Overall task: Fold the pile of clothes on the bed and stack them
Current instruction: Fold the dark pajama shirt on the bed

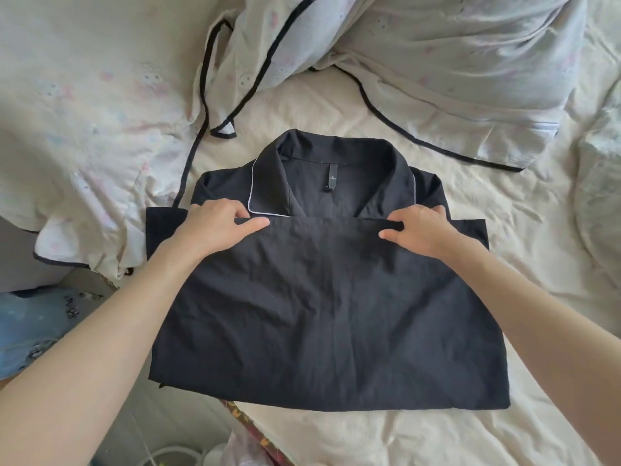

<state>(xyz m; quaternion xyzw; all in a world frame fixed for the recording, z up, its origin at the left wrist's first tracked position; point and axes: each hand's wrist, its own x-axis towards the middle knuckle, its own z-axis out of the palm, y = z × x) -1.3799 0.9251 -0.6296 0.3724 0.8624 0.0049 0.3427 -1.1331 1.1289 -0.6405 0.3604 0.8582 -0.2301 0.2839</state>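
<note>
Two hands on black shirt (322, 297), laid flat mid-bed on cream sheet (420, 432); L hand (215, 223) and R hand (420, 230) each pinching top edge of folded-up lower half, just below collar (336, 156); pale black-trimmed pillows (453, 62) beyond.

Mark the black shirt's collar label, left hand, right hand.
collar label (331, 176), head view, middle of the hanging strip.
left hand (215, 223), head view, back of the hand.
right hand (420, 230), head view, back of the hand.
</note>
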